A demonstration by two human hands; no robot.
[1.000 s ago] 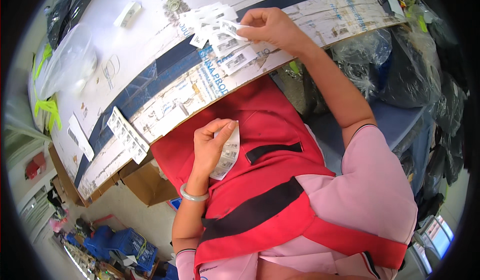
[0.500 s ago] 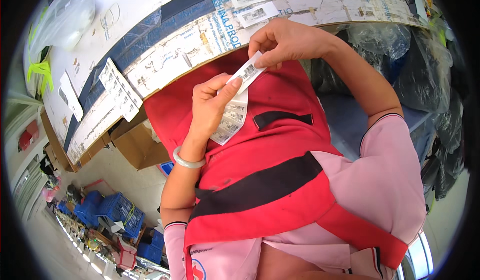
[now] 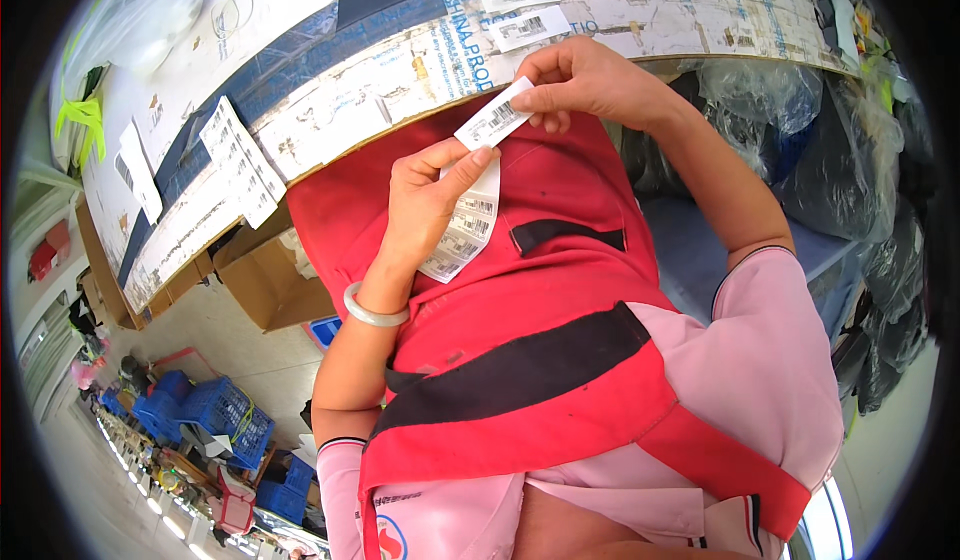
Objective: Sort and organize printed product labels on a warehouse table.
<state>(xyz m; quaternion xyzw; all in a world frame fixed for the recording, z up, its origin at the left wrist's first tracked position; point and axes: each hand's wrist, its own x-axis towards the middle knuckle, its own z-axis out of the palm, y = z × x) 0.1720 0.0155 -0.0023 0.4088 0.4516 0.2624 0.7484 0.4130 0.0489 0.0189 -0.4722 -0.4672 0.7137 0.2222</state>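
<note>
My left hand (image 3: 432, 195), a pale bangle at its wrist, pinches a strip of white barcode labels (image 3: 470, 228) between thumb and fingers. The strip's lower part hangs beneath that hand over my red apron. At the upper end, my right hand (image 3: 570, 88) grips the corner of a single barcode label (image 3: 494, 118) between thumb and forefinger. This label spans the gap between both hands; whether it is still joined to the strip, I cannot tell. On the table just beyond my right hand lie several separate labels (image 3: 528, 28).
The worn, tape-covered table (image 3: 330, 125) curves across the top. More label strips (image 3: 240, 160) lie at its left edge, below a clear plastic bag (image 3: 150, 20). A cardboard box (image 3: 268, 275) stands under the table. Dark plastic-wrapped bundles (image 3: 835, 175) are at right, blue crates (image 3: 225, 420) lower left.
My right hand has shifted slightly, and the upper label now lies more fully exposed between my hands. The view has moved a little.
</note>
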